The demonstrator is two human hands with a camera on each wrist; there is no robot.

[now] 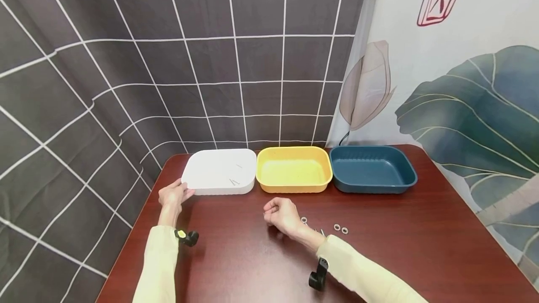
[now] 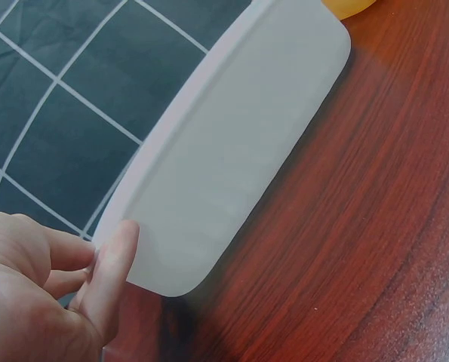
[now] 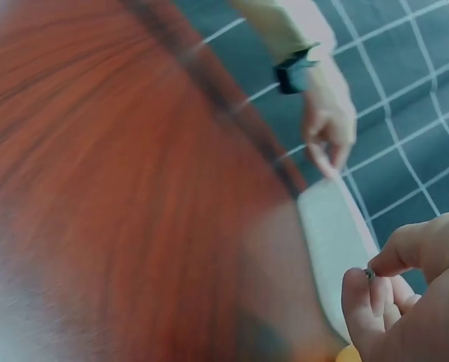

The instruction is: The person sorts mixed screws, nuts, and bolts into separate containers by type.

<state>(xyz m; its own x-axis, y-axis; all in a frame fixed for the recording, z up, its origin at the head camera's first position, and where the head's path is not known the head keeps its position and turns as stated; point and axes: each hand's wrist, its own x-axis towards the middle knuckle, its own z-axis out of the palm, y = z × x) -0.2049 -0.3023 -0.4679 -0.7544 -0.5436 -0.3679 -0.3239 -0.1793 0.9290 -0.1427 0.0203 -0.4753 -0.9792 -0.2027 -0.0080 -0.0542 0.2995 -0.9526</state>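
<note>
At the near left corner of the white tray [image 1: 219, 190], my left hand [image 1: 171, 195] pinches the rim between thumb and fingers. Several thin metal pins, like nails or screws [image 1: 234, 182], lie inside this tray. My right hand [image 1: 281, 214] is over the table, in front of the yellow tray [image 1: 294, 190]. Its thumb and fingertips pinch a small metal piece [image 3: 369, 273], mostly hidden by the fingers; I cannot tell its kind. Beside the right wrist lie two metal rings [image 1: 341, 228], another ring [image 1: 304, 220] and thin metal pieces [image 1: 322, 232] partly covered by the wrist.
A dark blue tray [image 1: 375, 188] stands right of the yellow one, all three in a row along the back of the reddish-brown table [image 1: 236, 256]. Behind them hangs a dark gridded curtain [image 1: 261, 60], with a patterned pale cloth [image 1: 396, 22] to the right.
</note>
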